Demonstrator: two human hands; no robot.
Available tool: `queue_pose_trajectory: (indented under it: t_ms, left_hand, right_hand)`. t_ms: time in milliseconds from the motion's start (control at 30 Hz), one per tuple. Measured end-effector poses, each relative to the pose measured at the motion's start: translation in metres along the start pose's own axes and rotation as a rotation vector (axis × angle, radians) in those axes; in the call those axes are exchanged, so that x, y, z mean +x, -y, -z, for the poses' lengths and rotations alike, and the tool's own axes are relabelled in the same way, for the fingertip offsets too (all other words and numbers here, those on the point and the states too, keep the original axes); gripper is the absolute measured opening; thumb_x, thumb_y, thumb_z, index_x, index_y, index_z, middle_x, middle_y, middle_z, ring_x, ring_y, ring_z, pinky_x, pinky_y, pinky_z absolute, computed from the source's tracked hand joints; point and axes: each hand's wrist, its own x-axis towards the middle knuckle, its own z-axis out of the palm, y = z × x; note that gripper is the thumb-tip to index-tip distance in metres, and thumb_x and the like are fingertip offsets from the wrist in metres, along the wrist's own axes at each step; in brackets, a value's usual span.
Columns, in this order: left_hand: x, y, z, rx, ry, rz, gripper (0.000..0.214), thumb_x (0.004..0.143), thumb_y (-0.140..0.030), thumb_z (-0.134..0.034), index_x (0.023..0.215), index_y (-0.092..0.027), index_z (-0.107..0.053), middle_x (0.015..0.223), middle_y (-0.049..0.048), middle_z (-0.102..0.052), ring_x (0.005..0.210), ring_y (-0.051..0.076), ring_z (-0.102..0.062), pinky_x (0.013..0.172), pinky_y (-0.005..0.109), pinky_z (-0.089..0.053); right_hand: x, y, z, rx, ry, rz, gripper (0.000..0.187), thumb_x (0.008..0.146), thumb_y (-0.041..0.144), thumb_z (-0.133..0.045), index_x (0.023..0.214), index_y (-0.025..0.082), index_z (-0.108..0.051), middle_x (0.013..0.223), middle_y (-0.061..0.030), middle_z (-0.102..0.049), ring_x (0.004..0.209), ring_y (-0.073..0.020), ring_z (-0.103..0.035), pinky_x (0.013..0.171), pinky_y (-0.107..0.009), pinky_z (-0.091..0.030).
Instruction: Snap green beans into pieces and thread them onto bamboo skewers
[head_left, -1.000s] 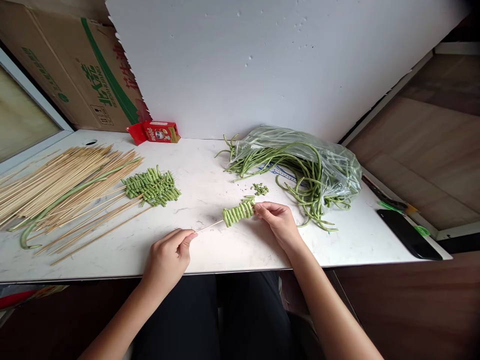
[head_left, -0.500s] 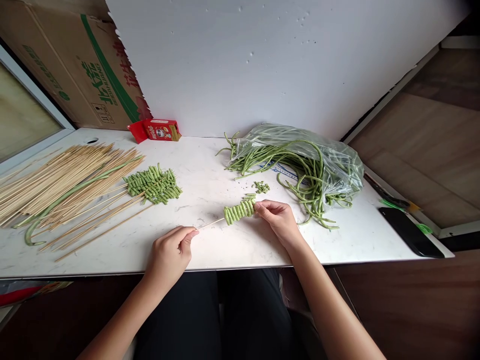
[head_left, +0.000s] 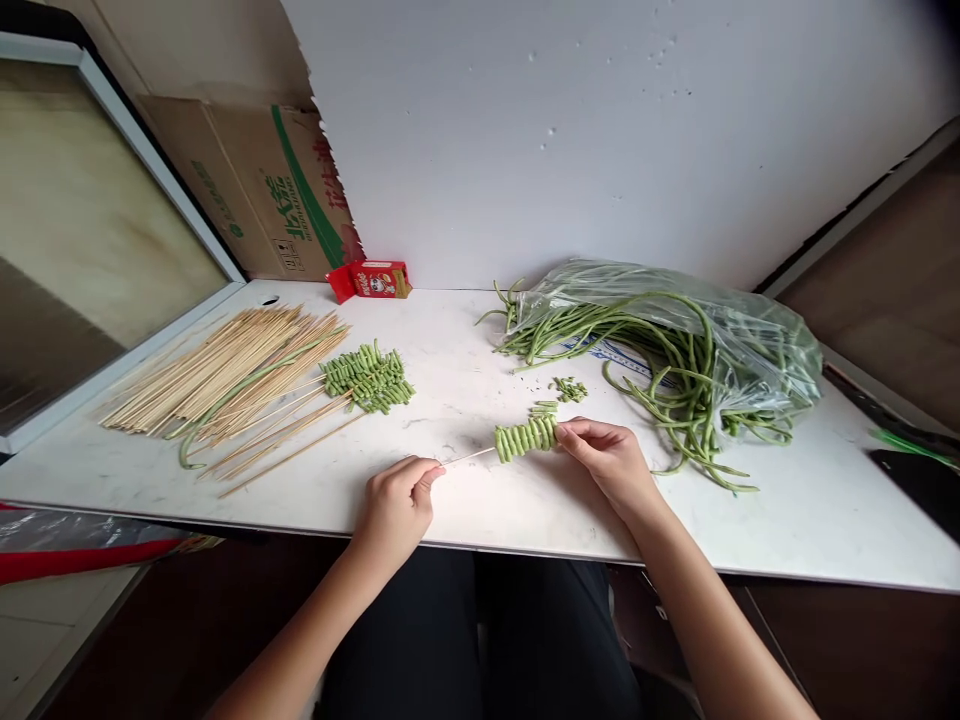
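My left hand (head_left: 401,500) is closed round the bare end of a thin wooden skewer (head_left: 471,458). Threaded side by side along the skewer's other part is a row of green bean pieces (head_left: 525,438). My right hand (head_left: 606,458) pinches the far end of that row; its fingertips hide the skewer's tip. Short cut bean pieces (head_left: 544,408) lie just behind the row, with a small heap of bean ends (head_left: 570,388) beyond them. To the left, finished-looking bean skewers (head_left: 367,378) lie grouped with their sticks pointing left.
A large pile of bare skewers (head_left: 217,365) lies at left, a long bean (head_left: 240,388) across it. Long beans (head_left: 675,340) spill from a clear plastic bag (head_left: 772,340) at right. A red box (head_left: 382,279) stands at the back; a black phone (head_left: 919,490) lies far right.
The head view has turned left, so everything sits further right in the picture. Both hands keep their hold on the bean skewer, with little visible movement.
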Motion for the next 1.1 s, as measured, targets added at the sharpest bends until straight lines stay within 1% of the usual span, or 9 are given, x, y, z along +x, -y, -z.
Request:
queue_pose_trajectory:
  t_ms: [100,200,300,400,500,633,733,900,1100]
  left_hand:
    - [0.000,-0.002,0.000,-0.009,0.004,0.016,0.025,0.102,-0.019,-0.054,0.089,-0.019,-0.075,0.082,0.0044,-0.078,0.071,0.018,-0.071,0.066,0.029,-0.052]
    - [0.001,-0.006,0.002,-0.035,0.042,0.048,0.026,0.102,-0.020,-0.054,0.089,-0.020,-0.075,0.081,0.0047,-0.077,0.070,0.018,-0.070,0.064,0.028,-0.052]
    - [0.007,-0.004,0.011,-0.037,0.059,0.077,0.026,0.103,-0.023,-0.054,0.091,-0.020,-0.076,0.080,0.0051,-0.077,0.070,0.019,-0.071,0.065,0.029,-0.053]
    - [0.017,0.010,0.034,0.029,0.007,0.079,0.025,0.102,-0.024,-0.054,0.094,-0.021,-0.077,0.083,0.0062,-0.079,0.072,0.020,-0.072,0.067,0.029,-0.054]
    - [0.029,0.033,0.069,0.104,-0.038,0.160,0.023,0.101,-0.027,-0.055,0.111,-0.022,-0.075,0.084,0.0041,-0.078,0.071,0.019,-0.071,0.065,0.028,-0.053]
    - [0.036,0.063,0.111,0.247,-0.076,0.234,0.020,0.099,-0.035,-0.057,0.101,-0.021,-0.072,0.079,0.0033,-0.076,0.068,0.021,-0.071,0.066,0.029,-0.052]
    - [0.030,0.078,0.128,0.390,-0.058,0.251,0.019,0.096,-0.035,-0.058,0.094,-0.022,-0.072,0.080,0.0039,-0.077,0.071,0.023,-0.073,0.067,0.030,-0.050]
    - [0.006,0.089,0.138,0.430,-0.090,0.275,0.019,0.095,-0.033,-0.057,0.095,-0.021,-0.072,0.083,0.0044,-0.079,0.075,0.023,-0.074,0.070,0.031,-0.053]
    - [-0.005,0.091,0.131,0.411,-0.156,0.172,0.020,0.099,-0.031,-0.056,0.094,-0.019,-0.070,0.096,0.0080,-0.078,0.081,0.021,-0.073,0.076,0.030,-0.056]
  right_hand:
    - [0.000,0.002,0.000,-0.004,0.010,-0.006,0.039,0.074,0.060,-0.089,0.081,0.022,-0.085,0.083,-0.0072,-0.080,0.075,-0.0212,-0.068,0.075,-0.034,-0.054]
    - [-0.001,0.006,-0.002,-0.044,0.014,-0.017,0.041,0.079,0.063,-0.085,0.082,0.022,-0.084,0.085,-0.0078,-0.080,0.078,-0.0219,-0.069,0.078,-0.034,-0.056]
    - [-0.001,0.008,-0.005,-0.083,-0.014,0.003,0.049,0.085,0.069,-0.075,0.085,0.020,-0.083,0.097,-0.0106,-0.081,0.080,-0.0225,-0.069,0.079,-0.035,-0.058]
    - [0.001,0.005,-0.008,-0.081,-0.049,0.018,0.055,0.089,0.072,-0.069,0.095,0.019,-0.083,0.110,-0.0125,-0.080,0.079,-0.0218,-0.069,0.077,-0.036,-0.059]
    - [0.002,0.001,-0.008,-0.101,-0.043,0.021,0.057,0.091,0.073,-0.067,0.099,0.019,-0.083,0.112,-0.0131,-0.080,0.080,-0.0219,-0.070,0.077,-0.036,-0.060]
    - [0.000,-0.001,-0.010,-0.146,-0.029,0.030,0.057,0.092,0.073,-0.065,0.094,0.019,-0.083,0.117,-0.0143,-0.080,0.088,-0.0249,-0.071,0.079,-0.037,-0.060]
    - [-0.001,-0.001,-0.010,-0.174,-0.021,0.031,0.056,0.093,0.072,-0.064,0.094,0.020,-0.082,0.120,-0.0139,-0.079,0.086,-0.0243,-0.071,0.079,-0.038,-0.059]
    - [0.000,-0.001,-0.011,-0.201,-0.018,0.043,0.055,0.093,0.071,-0.064,0.098,0.020,-0.083,0.115,-0.0135,-0.081,0.087,-0.0246,-0.071,0.078,-0.036,-0.058]
    - [0.000,-0.005,-0.009,-0.232,0.007,0.048,0.052,0.096,0.069,-0.062,0.105,0.022,-0.083,0.114,-0.0115,-0.081,0.089,-0.0251,-0.070,0.080,-0.037,-0.057]
